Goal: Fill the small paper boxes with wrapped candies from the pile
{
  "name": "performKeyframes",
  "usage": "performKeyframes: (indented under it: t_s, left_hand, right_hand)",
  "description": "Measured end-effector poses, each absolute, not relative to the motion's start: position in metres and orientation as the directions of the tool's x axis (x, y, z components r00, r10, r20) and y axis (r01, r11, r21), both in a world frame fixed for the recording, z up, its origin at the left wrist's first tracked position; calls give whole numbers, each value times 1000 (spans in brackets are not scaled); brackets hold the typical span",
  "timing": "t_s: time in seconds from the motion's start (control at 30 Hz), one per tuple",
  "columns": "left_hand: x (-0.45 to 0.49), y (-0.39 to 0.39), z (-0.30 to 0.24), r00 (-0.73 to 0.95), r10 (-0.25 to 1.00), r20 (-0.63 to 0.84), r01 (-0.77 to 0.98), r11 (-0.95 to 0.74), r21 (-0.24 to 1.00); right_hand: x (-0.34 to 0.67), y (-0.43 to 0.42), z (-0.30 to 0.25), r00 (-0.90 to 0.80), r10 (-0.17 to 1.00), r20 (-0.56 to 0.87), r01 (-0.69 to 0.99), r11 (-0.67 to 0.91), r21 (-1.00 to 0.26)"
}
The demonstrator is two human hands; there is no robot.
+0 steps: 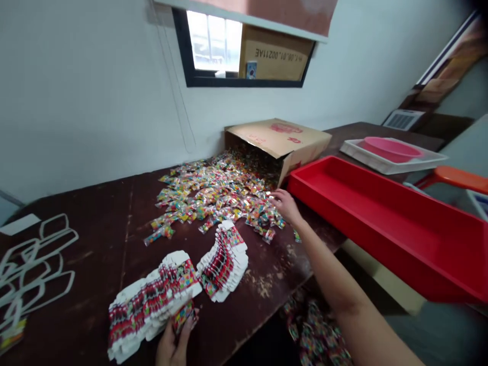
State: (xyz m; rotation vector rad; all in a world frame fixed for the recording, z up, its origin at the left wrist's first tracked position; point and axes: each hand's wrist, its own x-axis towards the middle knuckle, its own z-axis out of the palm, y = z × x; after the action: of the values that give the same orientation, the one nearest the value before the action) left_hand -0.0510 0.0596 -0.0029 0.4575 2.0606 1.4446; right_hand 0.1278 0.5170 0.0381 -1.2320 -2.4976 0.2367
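My left hand [176, 341] is closed around a small printed candy box [183, 314] at the table's near edge. Just beyond it lies a fanned row of flattened red and white boxes [148, 300], with a second fanned stack [224, 262] to its right. My right hand [285, 203] reaches to the right side of a heap of small clear packets of colourful candy [217, 190]. Its fingers stretch over the packets; whether they touch one is too blurred to make out. The heap spills from a cardboard carton [285, 137] lying on its side.
A long red tray [381, 223] stands at the right, beside the carton. Behind it, a white tray [392, 155] holds a pink basin [392, 147]. White loop-shaped pieces [41, 259] lie at the far left of the dark table [95, 223]. Below the edge are more colourful packets [318, 333].
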Motion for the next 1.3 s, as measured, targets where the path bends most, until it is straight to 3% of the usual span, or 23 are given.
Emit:
performKeyframes:
  t_s: [0.17,0.3,0.4,0.5,0.6,0.7,0.8,0.9,1.0,1.1,1.3]
  left_hand:
    - [-29,70,26,-517,752,-409,-223,343,912]
    - [5,81,45,-281,831,-480,-357,374,856]
    - [24,81,51,-217,837,-503,-440,375,816]
    - [34,74,53,-174,840,-514,-461,391,796]
    - [36,62,51,-186,839,-512,-494,371,787]
    - [33,50,47,-264,826,-498,-563,287,775]
    - [28,44,41,-336,802,-494,-621,205,757]
    - [27,46,37,-320,789,-525,-665,207,717]
    - [29,51,36,-294,770,-566,-665,261,700]
    - [35,55,34,-322,756,-569,-599,303,741]
    - [39,52,38,-361,775,-519,-465,332,821]
  right_hand:
    - [246,414,-1,-413,867,280,824,487,-292]
    - [253,322,-48,-422,822,383,794,539,-282]
    - [236,315,-51,-430,786,444,757,582,-297]
    - [220,349,-35,-491,773,402,732,616,-290]
    - [215,363,-26,-577,755,311,700,653,-288]
    - [216,316,-31,-662,681,313,592,731,-339]
    - [222,240,-41,-767,557,320,390,799,-457]
    - [220,184,-38,-817,486,310,207,750,-628]
    - [200,163,-13,-786,561,259,113,543,-832]
    - [170,168,19,-743,626,236,36,389,-920]
    - [133,193,43,-687,646,333,75,518,-852]
